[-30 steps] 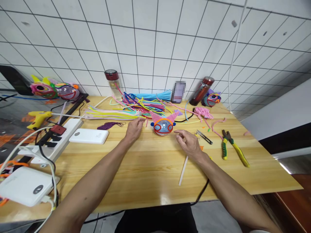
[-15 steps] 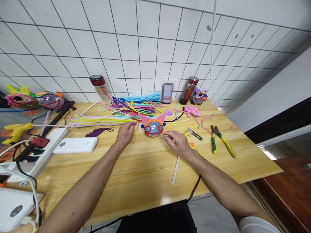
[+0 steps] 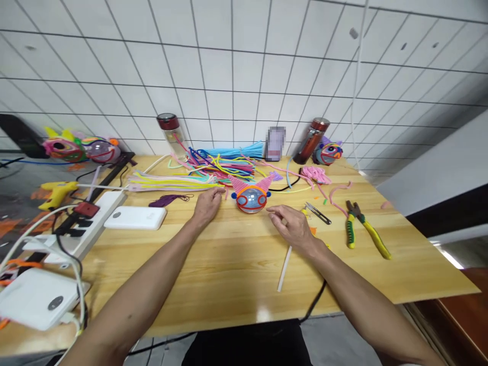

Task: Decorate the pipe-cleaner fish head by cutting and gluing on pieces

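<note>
A clear ball figure (image 3: 251, 198) with pink pipe-cleaner ears, an orange band, red rings and blue side knobs sits upright on the wooden table (image 3: 229, 284). My left hand (image 3: 208, 205) rests on the table to its left, fingers curled together with nothing seen in them. To the right of the figure lies my right hand (image 3: 292, 225), apart from it, with the index finger partly stretched toward it and nothing held. Small snips (image 3: 318, 213) lie just beyond my right hand, and a white glue stick (image 3: 284, 269) is below it.
Pipe cleaners (image 3: 224, 165) are heaped behind the figure. Pliers (image 3: 366, 229) lie at the right. On the left are a power bank (image 3: 135, 217), a power strip (image 3: 97, 223) and a yellow glue gun (image 3: 57, 194). Two flasks and a phone (image 3: 275, 144) stand by the wall.
The view has turned left, so everything appears shifted rightward. Both hands and the ball figure keep the same places on the table.
</note>
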Tool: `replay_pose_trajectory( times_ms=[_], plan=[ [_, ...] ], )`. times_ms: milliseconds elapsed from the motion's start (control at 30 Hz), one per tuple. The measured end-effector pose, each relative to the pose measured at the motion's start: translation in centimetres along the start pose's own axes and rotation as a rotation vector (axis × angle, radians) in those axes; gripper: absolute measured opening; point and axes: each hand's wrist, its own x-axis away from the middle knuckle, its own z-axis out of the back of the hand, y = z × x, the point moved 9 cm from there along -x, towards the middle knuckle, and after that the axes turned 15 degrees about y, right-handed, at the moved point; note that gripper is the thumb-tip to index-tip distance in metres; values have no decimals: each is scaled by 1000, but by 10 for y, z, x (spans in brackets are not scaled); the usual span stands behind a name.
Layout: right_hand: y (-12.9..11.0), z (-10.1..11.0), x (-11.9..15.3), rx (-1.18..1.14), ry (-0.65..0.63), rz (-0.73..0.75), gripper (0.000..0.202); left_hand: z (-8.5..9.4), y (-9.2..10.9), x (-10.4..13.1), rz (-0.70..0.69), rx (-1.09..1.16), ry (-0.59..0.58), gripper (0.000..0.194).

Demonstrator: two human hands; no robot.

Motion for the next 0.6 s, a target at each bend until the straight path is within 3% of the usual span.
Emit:
replay_pose_trajectory(
  times_ms=[600],
  plan=[
    [-5,3,-5,-5,18,63,18,-12,-1,3,-32,-52,-46,42]
  ],
)
